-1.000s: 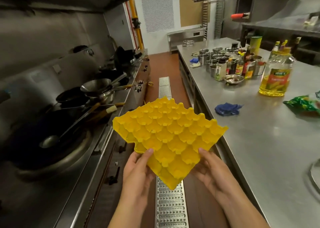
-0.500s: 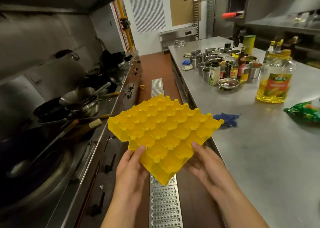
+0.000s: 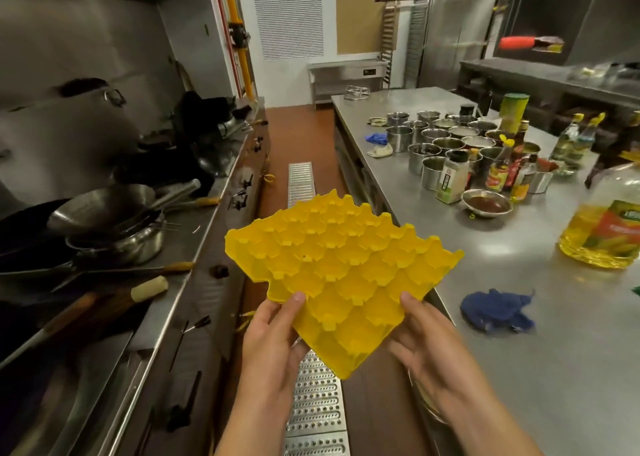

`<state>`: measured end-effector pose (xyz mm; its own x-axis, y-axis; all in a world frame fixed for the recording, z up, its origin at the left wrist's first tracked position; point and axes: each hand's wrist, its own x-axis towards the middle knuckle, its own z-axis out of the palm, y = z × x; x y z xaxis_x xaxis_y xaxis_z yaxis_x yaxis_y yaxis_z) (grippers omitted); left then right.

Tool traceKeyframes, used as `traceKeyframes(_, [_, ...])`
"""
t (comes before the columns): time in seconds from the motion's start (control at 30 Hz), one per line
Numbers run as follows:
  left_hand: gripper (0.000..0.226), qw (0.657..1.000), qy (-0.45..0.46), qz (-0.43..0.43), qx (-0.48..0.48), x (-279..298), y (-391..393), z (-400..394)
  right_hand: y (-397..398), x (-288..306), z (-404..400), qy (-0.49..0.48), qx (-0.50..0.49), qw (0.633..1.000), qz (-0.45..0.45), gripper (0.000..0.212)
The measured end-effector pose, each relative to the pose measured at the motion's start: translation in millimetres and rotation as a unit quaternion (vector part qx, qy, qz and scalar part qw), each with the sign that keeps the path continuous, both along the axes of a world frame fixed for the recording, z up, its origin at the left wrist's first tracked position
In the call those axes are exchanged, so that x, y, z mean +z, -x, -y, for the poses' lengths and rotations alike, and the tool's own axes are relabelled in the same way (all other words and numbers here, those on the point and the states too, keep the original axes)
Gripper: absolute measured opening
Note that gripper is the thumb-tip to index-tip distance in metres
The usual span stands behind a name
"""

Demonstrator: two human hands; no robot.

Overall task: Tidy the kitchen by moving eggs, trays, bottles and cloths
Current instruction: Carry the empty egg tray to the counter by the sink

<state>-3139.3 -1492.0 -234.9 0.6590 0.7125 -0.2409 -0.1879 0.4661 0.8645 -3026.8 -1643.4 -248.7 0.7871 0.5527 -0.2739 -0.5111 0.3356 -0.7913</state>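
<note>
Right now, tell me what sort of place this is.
Most likely a commercial restaurant kitchen: a long stainless steel counter, steel woks on a range along the left wall, and a cluster of round steel seasoning pots beside sauce bottles.

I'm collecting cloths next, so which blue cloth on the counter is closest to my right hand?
The blue cloth just beyond your right hand, near the counter's edge; the other blue cloth lies far off beside the steel cups.

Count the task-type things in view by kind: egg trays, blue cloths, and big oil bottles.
Yellow egg tray: 1, held by the left hand and the right hand
Blue cloths: 2, near one, far one
Large oil bottle: 1
Total: 4
</note>
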Motion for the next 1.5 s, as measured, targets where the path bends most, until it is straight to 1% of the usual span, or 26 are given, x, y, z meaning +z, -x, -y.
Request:
traceKeyframes(0.17, [0.035,1.000,0.003,-0.008,-0.018,-2.2,-57.5,-50.6,-45.8,1.0,-47.9,-0.009,-0.020,1.000,-0.012,0.036])
traceKeyframes(0.27, [0.045,0.999,0.001,-0.010,-0.031,-1.5,-96.2,-73.9,-81.9,2.8,-68.3,-0.014,-0.032,0.999,-0.021,0.035])
traceKeyframes(0.4, [0.042,0.999,-0.002,-0.016,-0.044,-6.5,-155.2,-99.4,-142.5,-4.2,-92.0,-0.013,-0.033,0.999,-0.035,0.034])
traceKeyframes(0.6, [0.029,1.000,-0.010,-0.021,-0.021,-3.2,-236.7,-125.5,-234.8,-11.6,-128.6,-0.022,-0.012,0.999,-0.033,0.039])
traceKeyframes(0.77, [0.033,1.000,-0.015,-0.018,0.012,7.9,-284.8,-151.1,-293.4,-6.2,-166.0,-0.039,0.023,0.998,-0.040,0.037])
traceKeyframes(0.87, [0.042,0.999,-0.017,-0.014,0.050,13.2,-304.3,-169.5,-315.7,0.0,-193.5,-0.049,0.036,0.997,-0.045,0.039])
traceKeyframes(0.93, [0.045,0.998,-0.018,-0.009,0.057,19.4,-314.5,-183.4,-327.4,6.4,-209.1,-0.056,0.049,0.996,-0.040,0.041])
traceKeyframes(1.03, [0.038,0.998,-0.023,-0.004,0.060,26.7,-332.4,-208.0,-347.2,16.2,-233.6,-0.052,0.060,0.997,-0.020,0.049])
traceKeyframes(1.1, [0.032,0.998,-0.021,-0.001,0.063,27.7,-345.7,-227.7,-360.8,19.3,-252.7,-0.054,0.062,0.997,-0.012,0.048])
traceKeyframes(1.17, [0.030,0.998,-0.018,0.002,0.064,27.9,-357.8,-250.8,-373.6,19.9,-276.6,-0.057,0.059,0.997,-0.012,0.041])
traceKeyframes(1.23, [0.030,0.998,-0.013,0.007,0.065,26.7,-368.9,-278.6,-385.0,18.4,-303.9,-0.051,0.059,0.997,-0.010,0.040])
traceKeyframes(1.4, [0.034,0.999,-0.009,0.012,0.043,23.3,-407.0,-361.7,-417.1,20.3,-377.6,-0.035,0.042,0.999,0.002,0.037])
traceKeyframes(1.5, [0.042,0.999,-0.012,0.029,0.027,21.4,-433.8,-406.2,-437.5,20.9,-415.7,-0.034,0.022,0.999,0.007,0.036])
